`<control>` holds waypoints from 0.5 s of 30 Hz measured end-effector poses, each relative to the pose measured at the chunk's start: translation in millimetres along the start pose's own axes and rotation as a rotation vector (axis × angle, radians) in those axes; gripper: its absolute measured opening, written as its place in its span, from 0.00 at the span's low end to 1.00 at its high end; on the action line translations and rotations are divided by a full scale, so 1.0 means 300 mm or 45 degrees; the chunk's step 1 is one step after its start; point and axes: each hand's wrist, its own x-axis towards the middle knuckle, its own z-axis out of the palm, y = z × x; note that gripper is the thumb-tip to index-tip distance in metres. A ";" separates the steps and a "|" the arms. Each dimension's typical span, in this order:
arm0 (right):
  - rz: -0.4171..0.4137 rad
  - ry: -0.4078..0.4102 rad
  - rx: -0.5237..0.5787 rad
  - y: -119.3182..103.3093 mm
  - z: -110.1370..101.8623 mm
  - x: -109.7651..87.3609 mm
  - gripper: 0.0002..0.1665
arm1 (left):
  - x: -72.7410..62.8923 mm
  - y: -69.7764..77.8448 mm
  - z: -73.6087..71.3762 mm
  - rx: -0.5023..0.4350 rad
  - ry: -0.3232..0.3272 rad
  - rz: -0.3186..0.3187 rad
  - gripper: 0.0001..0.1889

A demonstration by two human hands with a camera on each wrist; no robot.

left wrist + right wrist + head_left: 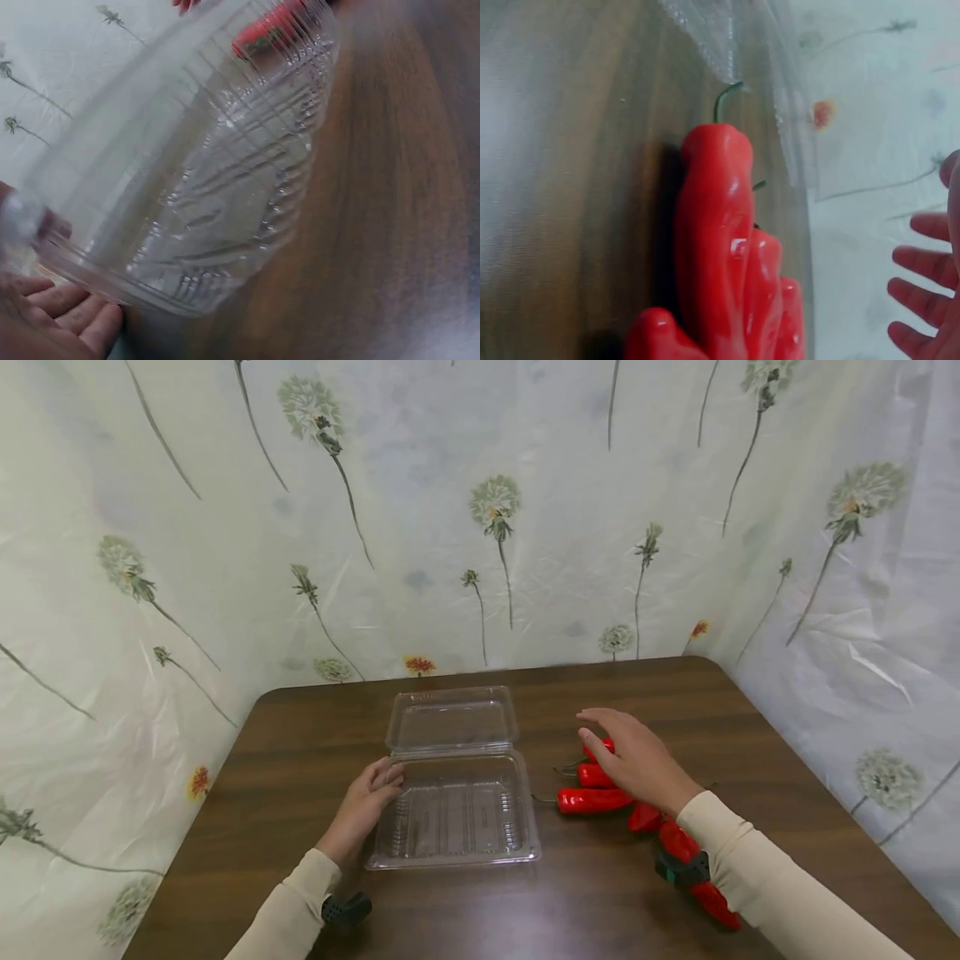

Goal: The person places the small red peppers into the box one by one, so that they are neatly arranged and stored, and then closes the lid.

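A clear plastic clamshell container (456,814) lies on the table with its lid (453,720) folded back away from me. My left hand (369,797) grips the container's left rim; in the left wrist view its thumb (54,225) is over the edge and its fingers are outside the wall. To the container's right lie several red peppers (594,801) with thin green stems. Over the far peppers hovers my right hand (637,764), holding nothing. Its spread fingers show apart from the peppers (716,225) in the right wrist view.
The brown wooden table (315,735) has rounded far corners. A pale curtain (420,527) printed with dandelions hangs behind it and along both sides. More red peppers (716,906) lie under my right forearm, towards the near edge. A dark strap device (347,910) sits at my left wrist.
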 end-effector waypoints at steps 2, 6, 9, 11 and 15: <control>0.008 -0.001 0.013 0.003 0.003 -0.015 0.29 | 0.000 -0.009 0.001 -0.046 -0.006 0.001 0.31; 0.021 -0.019 0.031 0.016 0.007 -0.037 0.25 | 0.000 -0.026 0.001 -0.110 -0.009 0.018 0.30; 0.019 -0.033 0.036 0.028 0.013 -0.052 0.25 | -0.004 -0.037 0.000 -0.150 -0.009 0.028 0.29; 0.013 -0.036 0.040 0.034 0.018 -0.063 0.25 | -0.007 -0.043 0.000 -0.161 -0.013 0.031 0.28; -0.010 -0.051 0.040 0.043 0.030 -0.086 0.25 | -0.009 -0.048 0.002 -0.187 -0.012 0.044 0.27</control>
